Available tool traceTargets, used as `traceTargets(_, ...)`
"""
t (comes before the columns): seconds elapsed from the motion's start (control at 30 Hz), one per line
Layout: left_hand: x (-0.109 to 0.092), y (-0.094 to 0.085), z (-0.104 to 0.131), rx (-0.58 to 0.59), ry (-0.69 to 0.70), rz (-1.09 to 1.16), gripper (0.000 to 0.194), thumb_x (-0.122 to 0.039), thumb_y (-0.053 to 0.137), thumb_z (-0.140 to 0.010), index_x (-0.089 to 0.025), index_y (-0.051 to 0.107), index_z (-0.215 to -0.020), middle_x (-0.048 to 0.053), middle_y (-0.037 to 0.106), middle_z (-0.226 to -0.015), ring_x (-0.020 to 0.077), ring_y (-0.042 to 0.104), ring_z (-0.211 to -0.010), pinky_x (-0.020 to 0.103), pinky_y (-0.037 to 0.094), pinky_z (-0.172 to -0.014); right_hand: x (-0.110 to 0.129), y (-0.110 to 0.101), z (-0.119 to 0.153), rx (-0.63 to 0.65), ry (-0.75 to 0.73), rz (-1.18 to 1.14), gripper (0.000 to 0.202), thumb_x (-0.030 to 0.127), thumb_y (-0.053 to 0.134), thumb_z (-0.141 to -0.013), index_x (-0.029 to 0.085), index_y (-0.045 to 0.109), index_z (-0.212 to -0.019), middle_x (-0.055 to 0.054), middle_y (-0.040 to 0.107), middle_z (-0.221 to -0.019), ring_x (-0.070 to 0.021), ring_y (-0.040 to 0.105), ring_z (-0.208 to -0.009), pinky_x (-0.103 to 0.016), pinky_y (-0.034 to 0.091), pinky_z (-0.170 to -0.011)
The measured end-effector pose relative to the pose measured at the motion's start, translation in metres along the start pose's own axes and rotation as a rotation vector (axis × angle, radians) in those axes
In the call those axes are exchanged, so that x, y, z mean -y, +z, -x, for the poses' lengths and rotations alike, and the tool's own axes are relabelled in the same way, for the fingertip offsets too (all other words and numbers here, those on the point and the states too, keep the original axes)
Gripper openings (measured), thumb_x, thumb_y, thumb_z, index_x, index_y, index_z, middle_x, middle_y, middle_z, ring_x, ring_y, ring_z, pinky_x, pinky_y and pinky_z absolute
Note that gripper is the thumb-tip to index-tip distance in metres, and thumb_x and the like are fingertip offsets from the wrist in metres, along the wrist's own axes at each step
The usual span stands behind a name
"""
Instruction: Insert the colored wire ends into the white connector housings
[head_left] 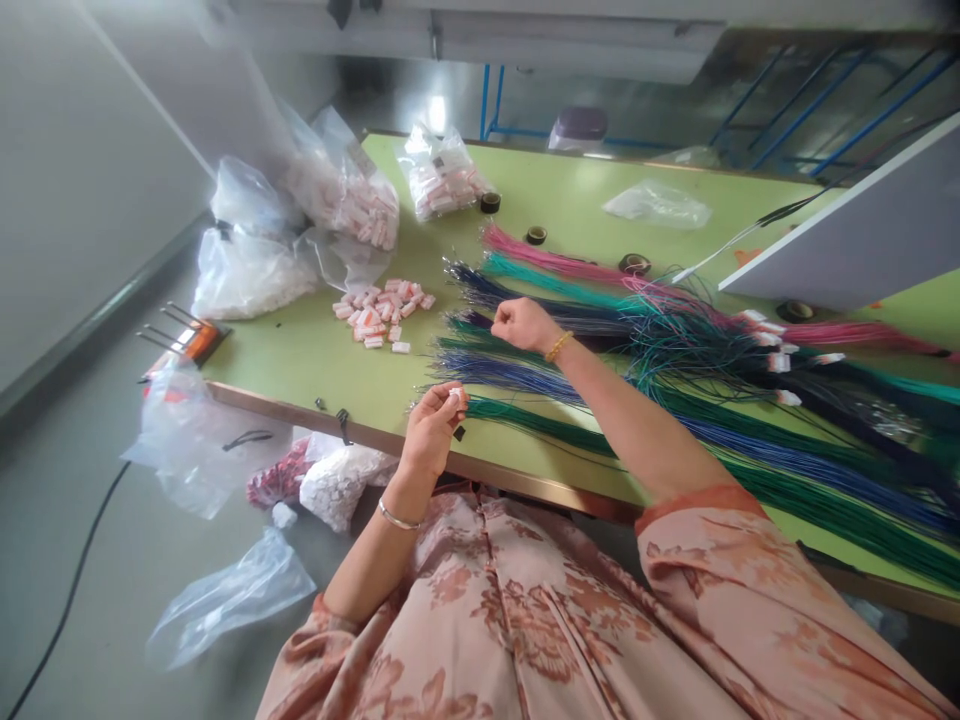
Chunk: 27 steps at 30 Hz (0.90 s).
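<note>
My left hand [433, 425] is closed on a small white connector [456, 394] at the table's front edge, beside the tips of the green wires [525, 415]. Above the dark wire bundle [510, 292], my right hand [521, 325] has its fingers pinched together; whatever they may hold is too small to make out. Blue wires [517, 372] lie between the two hands. A loose pile of white and orange connectors [382, 310] rests on the green table [292, 350], left of the wire ends. Several connectors [776, 350] are attached to wires at the right.
Plastic bags of connectors [360, 205] stand at the back left. Black tape rolls [536, 235] and a flat plastic bag [660, 204] lie farther back. A pronged orange device [196, 345] sits at the left corner. A grey panel [862, 220] rises at the right.
</note>
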<state>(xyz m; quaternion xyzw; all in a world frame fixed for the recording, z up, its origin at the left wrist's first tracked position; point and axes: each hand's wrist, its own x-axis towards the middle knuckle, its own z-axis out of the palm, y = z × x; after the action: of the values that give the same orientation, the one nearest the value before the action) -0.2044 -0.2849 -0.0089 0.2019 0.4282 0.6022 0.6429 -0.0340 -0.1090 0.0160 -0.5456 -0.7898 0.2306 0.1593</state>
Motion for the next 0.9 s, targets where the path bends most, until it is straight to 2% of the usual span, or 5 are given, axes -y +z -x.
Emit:
traceTargets(0.17,0.002,0.000,-0.001,0.021,0.011,0.003,0.030,-0.030,0.082,-0.068,-0.015,0.068,-0.091,0.001,0.063,-0.078,0.0067,0.054,-0.067,0.020,0.042,-0.063,0.017,-0.002,-0.004,0.068,-0.029,0.113,0.011,0.020,0.060,-0.073,0.016,0.069,-0.079,-0.005,0.070,-0.079,-0.0147,0.057,-0.069,-0.024,0.039,-0.065)
traceTargets(0.33,0.002,0.003,0.001,0.008,0.005,0.014,0.029,-0.031,0.081,-0.068,-0.015,0.069,-0.089,0.001,0.063,-0.077,0.0067,0.055,-0.066,0.020,0.042,-0.062,0.040,0.015,-0.018,0.151,-0.161,0.075,0.012,0.015,0.059,-0.073,0.014,0.070,-0.079,-0.005,0.071,-0.079,-0.0131,0.056,-0.069,-0.024,0.039,-0.065)
traceTargets(0.57,0.003,-0.001,0.004,0.002,0.002,0.030,0.030,-0.030,0.080,-0.069,-0.016,0.067,-0.091,0.001,0.064,-0.079,0.0072,0.055,-0.067,0.020,0.042,-0.062,0.048,0.031,-0.022,0.113,-0.109,-0.357,0.016,0.016,0.056,-0.077,0.012,0.065,-0.089,-0.001,0.065,-0.069,-0.0096,0.054,-0.057,-0.022,0.043,-0.061)
traceTargets(0.73,0.004,-0.001,0.004,0.012,0.006,0.041,0.030,-0.031,0.081,-0.068,-0.016,0.068,-0.091,0.001,0.064,-0.079,0.0072,0.055,-0.067,0.020,0.042,-0.063,0.034,0.020,-0.014,0.043,-0.054,-0.437,0.008,0.014,0.057,-0.075,0.014,0.058,-0.083,-0.001,0.063,-0.066,-0.0093,0.055,-0.056,-0.021,0.043,-0.058)
traceTargets(0.9,0.005,0.003,0.003,0.023,0.011,0.051,0.030,-0.031,0.081,-0.068,-0.016,0.068,-0.091,0.001,0.063,-0.079,0.0071,0.054,-0.068,0.020,0.041,-0.064,0.040,0.001,0.008,-0.066,-0.139,-0.477,0.012,0.027,0.059,-0.077,0.015,0.060,-0.077,-0.001,0.062,-0.068,-0.0095,0.049,-0.058,-0.022,0.040,-0.057)
